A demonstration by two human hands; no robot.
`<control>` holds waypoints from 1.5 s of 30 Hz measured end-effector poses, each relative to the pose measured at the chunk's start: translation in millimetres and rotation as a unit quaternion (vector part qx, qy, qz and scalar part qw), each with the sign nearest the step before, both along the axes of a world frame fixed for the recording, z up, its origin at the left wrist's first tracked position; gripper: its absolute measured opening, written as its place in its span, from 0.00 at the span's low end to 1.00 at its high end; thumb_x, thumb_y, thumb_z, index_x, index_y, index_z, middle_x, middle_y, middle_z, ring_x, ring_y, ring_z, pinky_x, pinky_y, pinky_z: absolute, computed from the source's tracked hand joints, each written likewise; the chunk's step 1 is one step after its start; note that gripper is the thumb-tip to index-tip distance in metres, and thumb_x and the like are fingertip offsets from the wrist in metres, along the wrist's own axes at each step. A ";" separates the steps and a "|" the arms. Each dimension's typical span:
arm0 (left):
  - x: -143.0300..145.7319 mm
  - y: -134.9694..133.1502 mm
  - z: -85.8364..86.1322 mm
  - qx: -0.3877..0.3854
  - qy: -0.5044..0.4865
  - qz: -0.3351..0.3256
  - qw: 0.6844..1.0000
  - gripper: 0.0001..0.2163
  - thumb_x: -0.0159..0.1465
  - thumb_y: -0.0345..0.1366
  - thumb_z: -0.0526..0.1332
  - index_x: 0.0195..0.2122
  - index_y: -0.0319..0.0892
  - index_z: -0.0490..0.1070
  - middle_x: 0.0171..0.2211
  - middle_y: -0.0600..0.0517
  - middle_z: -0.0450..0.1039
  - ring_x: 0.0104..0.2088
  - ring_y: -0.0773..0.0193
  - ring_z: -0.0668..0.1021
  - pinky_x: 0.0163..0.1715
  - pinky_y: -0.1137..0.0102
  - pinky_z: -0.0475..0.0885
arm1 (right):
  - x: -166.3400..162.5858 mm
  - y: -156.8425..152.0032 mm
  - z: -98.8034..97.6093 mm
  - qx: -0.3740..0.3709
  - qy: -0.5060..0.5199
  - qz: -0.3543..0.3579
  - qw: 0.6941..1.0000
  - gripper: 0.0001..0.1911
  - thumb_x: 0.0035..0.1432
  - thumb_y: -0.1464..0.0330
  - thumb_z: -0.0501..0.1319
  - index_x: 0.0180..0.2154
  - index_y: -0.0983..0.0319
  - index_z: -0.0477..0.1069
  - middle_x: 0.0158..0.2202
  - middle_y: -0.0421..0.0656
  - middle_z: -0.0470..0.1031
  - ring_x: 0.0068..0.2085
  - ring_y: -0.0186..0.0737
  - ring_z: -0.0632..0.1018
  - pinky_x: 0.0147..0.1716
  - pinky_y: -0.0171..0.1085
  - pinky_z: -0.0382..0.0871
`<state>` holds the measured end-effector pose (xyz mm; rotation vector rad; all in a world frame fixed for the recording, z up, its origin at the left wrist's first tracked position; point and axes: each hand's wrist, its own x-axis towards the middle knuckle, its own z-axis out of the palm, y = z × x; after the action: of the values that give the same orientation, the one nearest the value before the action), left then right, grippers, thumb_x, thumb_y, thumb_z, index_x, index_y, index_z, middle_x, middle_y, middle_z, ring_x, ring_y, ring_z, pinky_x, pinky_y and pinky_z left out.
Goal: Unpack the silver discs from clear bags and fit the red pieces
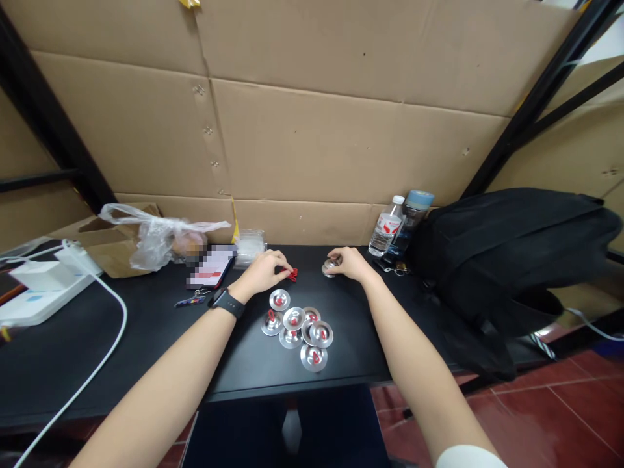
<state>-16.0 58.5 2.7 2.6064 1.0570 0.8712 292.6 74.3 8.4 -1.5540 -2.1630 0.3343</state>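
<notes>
My left hand (266, 271) is closed, with thumb and fingertips pinching at a small bunch of red cord loops (293, 275) on the black table. Farther right, my right hand (353, 264) grips small shiny metal cymbals (328, 267), which look stacked; its fingers partly cover them. Between my forearms lie several more round cymbals, some overlapping. Red cord shows at the middle of most of them, as on the nearest cymbal (314, 357) and the one by my left wrist (279, 299).
At the back right stand a water bottle (387, 227) and a blue-lidded bottle (412, 218), beside a black backpack (517, 253). To the left are a phone (212, 268), clear plastic packets (250, 247), a plastic bag (153, 240) and a white power strip (53, 292) with cables. Cardboard walls the back.
</notes>
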 end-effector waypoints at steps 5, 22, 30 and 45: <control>-6.2 -21.0 25.3 -0.146 0.124 -0.132 0.973 0.07 0.56 0.33 0.67 0.34 0.47 0.84 0.31 0.53 0.81 0.28 0.66 0.78 0.29 0.75 0.68 | -0.3 0.5 -2.5 -0.032 -0.005 0.037 0.999 0.23 0.41 0.61 0.77 0.42 0.60 0.81 0.40 0.43 0.83 0.39 0.41 0.81 0.40 0.33 0.70; 14.6 -26.6 26.8 -0.062 -0.086 -0.054 0.993 0.06 0.66 0.36 0.60 0.38 0.42 0.76 0.37 0.52 0.81 0.38 0.63 0.80 0.42 0.72 0.71 | -67.2 -33.1 5.0 -0.123 0.317 0.247 0.907 0.41 0.44 0.62 0.77 0.60 0.54 0.67 0.60 0.48 0.71 0.50 0.44 0.80 0.47 0.42 0.76; 12.6 -15.2 10.4 -0.019 -0.078 -0.018 0.997 0.06 0.68 0.35 0.59 0.40 0.43 0.74 0.38 0.52 0.81 0.37 0.63 0.80 0.42 0.69 0.71 | -56.6 -25.9 7.2 -0.012 0.209 0.167 0.963 0.28 0.51 0.60 0.72 0.54 0.60 0.75 0.46 0.47 0.81 0.40 0.41 0.81 0.44 0.41 0.75; 13.3 -40.5 29.6 -0.164 0.149 -0.233 0.947 0.11 0.52 0.33 0.73 0.37 0.51 0.83 0.37 0.55 0.77 0.37 0.65 0.78 0.41 0.74 0.70 | -1.9 -1.5 0.9 -0.022 -0.026 0.053 0.998 0.15 0.48 0.63 0.73 0.39 0.60 0.81 0.37 0.43 0.83 0.36 0.39 0.80 0.37 0.33 0.68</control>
<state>-2.7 18.1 32.4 2.5696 0.5326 0.1786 290.7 72.8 9.3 -1.4896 -2.2985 0.3818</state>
